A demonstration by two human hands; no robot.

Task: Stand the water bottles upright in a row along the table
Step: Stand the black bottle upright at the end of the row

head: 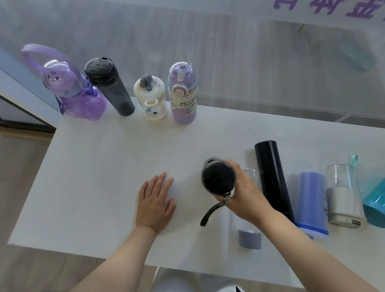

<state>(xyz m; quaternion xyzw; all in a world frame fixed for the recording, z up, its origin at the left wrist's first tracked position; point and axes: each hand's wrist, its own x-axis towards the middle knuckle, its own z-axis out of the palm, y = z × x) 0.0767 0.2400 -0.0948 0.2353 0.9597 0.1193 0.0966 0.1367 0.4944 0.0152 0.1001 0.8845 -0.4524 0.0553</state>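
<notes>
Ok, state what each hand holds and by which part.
Right hand grips the dark-lidded bottle near its lid end. Left hand rests flat on the table, holding nothing.

A white table [95, 172] is being used to carry the bottles. Four are standing upright along its far edge by the far left corner: a purple bear-shaped bottle [79, 100], a dark grey bottle [111, 87], a cream bottle [151, 101] and a lilac printed bottle [182, 95]. Toward the right edge, a black flask [273, 177], a blue bottle [311, 204], a clear bottle [342, 194] and a teal bottle [383, 201] are lying side by side.
</notes>
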